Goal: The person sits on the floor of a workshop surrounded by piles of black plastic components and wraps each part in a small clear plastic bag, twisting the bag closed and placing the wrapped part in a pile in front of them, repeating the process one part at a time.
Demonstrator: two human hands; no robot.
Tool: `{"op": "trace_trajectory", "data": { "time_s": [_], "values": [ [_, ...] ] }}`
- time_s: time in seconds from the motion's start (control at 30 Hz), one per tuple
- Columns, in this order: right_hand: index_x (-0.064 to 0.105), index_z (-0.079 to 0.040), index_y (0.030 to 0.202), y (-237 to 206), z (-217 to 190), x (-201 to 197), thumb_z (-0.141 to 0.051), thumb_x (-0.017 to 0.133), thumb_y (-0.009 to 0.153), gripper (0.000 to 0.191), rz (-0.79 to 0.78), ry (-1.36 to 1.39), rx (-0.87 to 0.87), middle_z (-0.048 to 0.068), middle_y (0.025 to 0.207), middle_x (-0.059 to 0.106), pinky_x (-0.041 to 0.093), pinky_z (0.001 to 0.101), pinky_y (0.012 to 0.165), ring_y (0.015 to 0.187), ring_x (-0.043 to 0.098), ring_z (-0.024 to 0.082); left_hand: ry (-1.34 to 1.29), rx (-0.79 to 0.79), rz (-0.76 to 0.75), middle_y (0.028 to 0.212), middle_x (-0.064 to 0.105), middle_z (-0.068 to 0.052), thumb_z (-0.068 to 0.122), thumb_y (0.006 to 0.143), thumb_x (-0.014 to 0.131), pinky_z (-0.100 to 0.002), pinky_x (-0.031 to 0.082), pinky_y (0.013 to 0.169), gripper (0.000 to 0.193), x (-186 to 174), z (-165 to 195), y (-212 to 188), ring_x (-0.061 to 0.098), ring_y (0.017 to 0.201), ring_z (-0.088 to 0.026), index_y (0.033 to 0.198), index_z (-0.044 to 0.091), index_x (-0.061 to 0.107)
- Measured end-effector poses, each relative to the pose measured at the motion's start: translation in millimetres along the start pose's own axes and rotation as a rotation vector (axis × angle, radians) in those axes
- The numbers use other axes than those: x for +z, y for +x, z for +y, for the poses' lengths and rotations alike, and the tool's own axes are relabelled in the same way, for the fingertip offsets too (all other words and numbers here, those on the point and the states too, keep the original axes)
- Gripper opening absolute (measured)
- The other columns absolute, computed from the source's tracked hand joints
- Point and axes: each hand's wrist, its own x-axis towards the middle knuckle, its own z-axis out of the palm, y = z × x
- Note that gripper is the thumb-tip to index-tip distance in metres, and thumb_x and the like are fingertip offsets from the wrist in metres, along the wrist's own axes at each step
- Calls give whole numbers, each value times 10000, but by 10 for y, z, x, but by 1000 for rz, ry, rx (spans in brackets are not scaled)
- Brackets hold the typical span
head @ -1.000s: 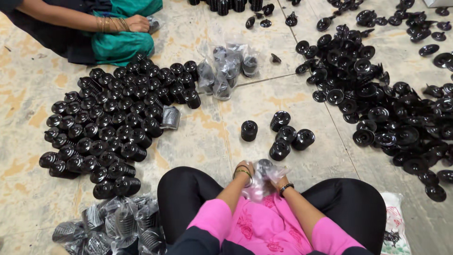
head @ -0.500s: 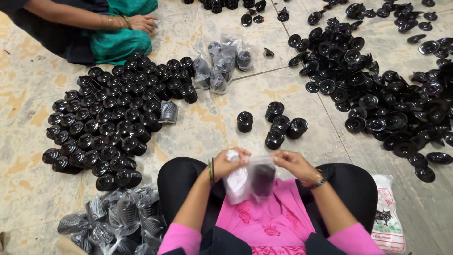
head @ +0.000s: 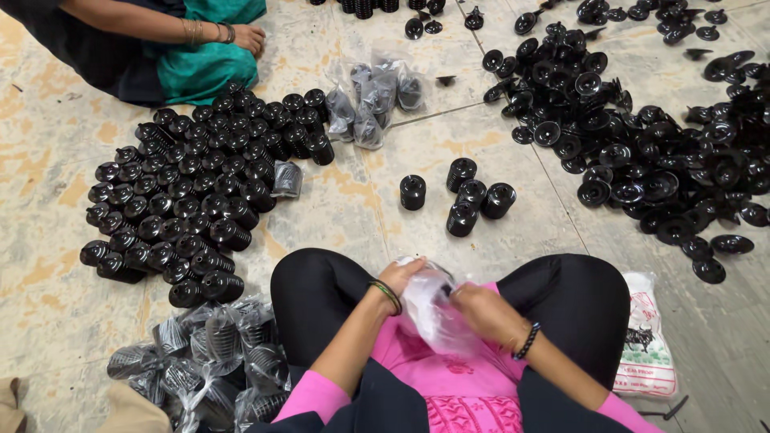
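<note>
My left hand (head: 401,277) and right hand (head: 481,309) both grip a clear bag (head: 433,313) over my lap, with a black part inside. Bagged parts (head: 208,361) sit done by my left knee. Four loose parts (head: 469,196) and a big pile (head: 200,192) are left.

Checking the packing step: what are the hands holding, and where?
Both hands, left hand and right hand, hold a clear plastic bag by its upper sides.

1. Bag (head: 433,309): in the lap, between left hand (head: 399,277) and right hand (head: 481,309).
2. Four parts (head: 469,196): on the floor (head: 361,200), ahead of the knees.
3. Part stacks (head: 192,200): left.
4. Loose pile (head: 642,152): right.
5. Bagged parts (head: 208,361): near left.
</note>
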Motion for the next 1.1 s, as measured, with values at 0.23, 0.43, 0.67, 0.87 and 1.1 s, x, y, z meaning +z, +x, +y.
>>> {"op": "trace_trajectory", "data": {
  "time_s": [0.23,0.43,0.67,0.87,1.1],
  "values": [
    [698,-30,894,157,-274,-404,-98,742,846,94,235,158,95,118,878,690,540,335,699,789,691,252,255,166,-364,885,712,-37,197,1022,650,-291,557,699,135,190,-156,-126,687,780,-127,1024,62,651],
    [609,-13,1067,106,-76,-151,-160,644,1017,159,201,914,228,66,1177,732,515,286,876,968,617,117,681,487,-333,916,669,7,133,948,743,-256,506,705,177,410,-26,-493,602,812,-68,1061,65,625],
    [524,-51,1374,131,-171,-258,-144,764,862,573,-47,861,242,24,1198,656,490,278,950,1090,597,68,806,672,32,807,697,-25,156,926,748,-276,528,631,166,664,38,-699,639,750,-63,921,53,618],
    [751,-13,1057,242,-165,-289,-131,771,869,223,-92,803,358,24,953,746,552,286,787,861,647,96,869,698,167,686,684,-73,168,905,775,-287,495,584,183,725,138,-884,617,644,-88,843,43,656],
    [749,-12,892,262,-222,-241,-123,734,876,113,127,401,252,66,814,695,515,292,688,729,653,150,816,893,214,791,719,-76,141,882,789,-274,528,621,159,633,-13,-810,665,709,-78,870,25,680]
  ]
}}
